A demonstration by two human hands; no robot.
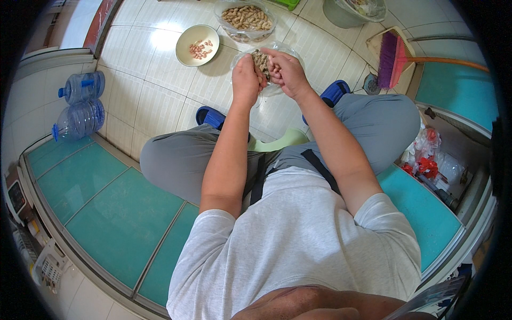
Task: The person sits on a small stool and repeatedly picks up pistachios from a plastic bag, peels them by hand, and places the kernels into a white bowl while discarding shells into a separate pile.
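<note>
My left hand (246,80) and my right hand (286,72) are close together above a clear plastic bag (294,52) of peanut shells (261,60). The left fingers are curled inward, with what looks like a peanut partly showing at their tips; the hand hides most of it. On the right, the index finger points out to the left while the other fingers are bent, and what they may hold is too small to tell. A pale bowl (185,56) with shelled pink peanuts (200,49) stands to the left. Beyond the hands is a plastic-lined container (244,35) full of unshelled peanuts (246,18).
Two large plastic water bottles (85,88) lie at the left wall. A lined waste bin (340,16) stands at the upper right, near a purple-bristled broom (387,60) and a dustpan (400,36). Teal cabinet doors (120,224) flank me. My blue slippers (335,93) rest on the tiles.
</note>
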